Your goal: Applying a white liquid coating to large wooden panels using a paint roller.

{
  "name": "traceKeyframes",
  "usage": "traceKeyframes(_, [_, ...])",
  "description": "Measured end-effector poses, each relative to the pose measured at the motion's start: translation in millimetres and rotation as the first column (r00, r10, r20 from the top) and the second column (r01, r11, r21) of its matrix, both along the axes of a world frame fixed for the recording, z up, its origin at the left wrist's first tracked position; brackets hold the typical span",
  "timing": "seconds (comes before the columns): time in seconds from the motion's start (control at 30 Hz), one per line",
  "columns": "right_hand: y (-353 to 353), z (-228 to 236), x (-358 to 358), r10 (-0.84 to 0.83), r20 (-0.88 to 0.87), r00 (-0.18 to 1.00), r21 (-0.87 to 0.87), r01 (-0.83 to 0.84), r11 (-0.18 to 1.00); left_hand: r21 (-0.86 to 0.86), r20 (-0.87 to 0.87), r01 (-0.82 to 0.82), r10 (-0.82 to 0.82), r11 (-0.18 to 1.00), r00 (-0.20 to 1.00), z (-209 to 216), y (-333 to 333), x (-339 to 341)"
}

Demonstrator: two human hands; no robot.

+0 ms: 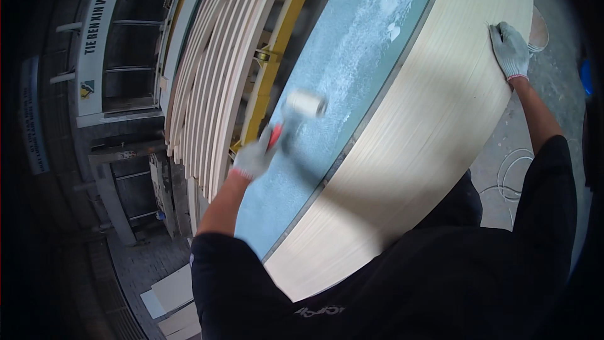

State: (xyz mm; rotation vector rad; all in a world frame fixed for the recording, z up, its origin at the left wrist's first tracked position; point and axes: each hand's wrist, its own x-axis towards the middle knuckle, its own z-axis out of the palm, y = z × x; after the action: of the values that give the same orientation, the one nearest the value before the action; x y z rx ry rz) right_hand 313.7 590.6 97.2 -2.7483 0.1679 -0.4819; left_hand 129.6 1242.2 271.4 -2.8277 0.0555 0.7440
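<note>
My left hand (253,158), in a pale work glove, is closed round the red handle of a paint roller (306,104). The roller's white sleeve, slightly blurred, is over a long blue-green panel (267,204), which has whitish wet-looking streaks and patches on it. Alongside the panel, nearer my body, lies a long pale wood-grain sheet (434,97). My right hand (509,50), gloved too, grips that sheet's right edge; part of its fingers is hidden.
Several long pale wooden strips (217,69) stand stacked left of the panel, beside a yellow metal frame (270,79). Dark racks with a white lettered beam (95,38) are farther left. Loops of thin cable (513,173) lie on the floor at right. Flat boards (173,293) lie lower left.
</note>
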Motion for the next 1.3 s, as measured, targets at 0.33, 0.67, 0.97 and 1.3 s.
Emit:
traceKeyframes(0.33, [8, 14, -8, -0.014, 0.017, 1.0, -0.033, 0.015, 0.999, 0.106, -0.124, 0.181, -0.167, 0.978, 0.978, 21, 4, -2])
traceKeyframes(0.67, [16, 20, -1, 0.017, 0.062, 0.998, 0.067, -0.022, 0.998, -0.147, 0.168, 0.145, -0.12, 0.979, 0.978, -44, -308, 307])
traceKeyframes(0.97, [3, 8, -9, 0.012, 0.068, 0.998, 0.004, -0.012, 1.0, -0.18, 0.035, 0.055, -0.049, 0.982, 0.998, -39, -228, 105])
traceKeyframes(1.3, [5, 9, -4, -0.006, 0.121, 0.993, 0.026, 0.002, 1.0, 0.032, -0.187, -0.126, 0.129, 0.992, 0.974, 52, -54, -91])
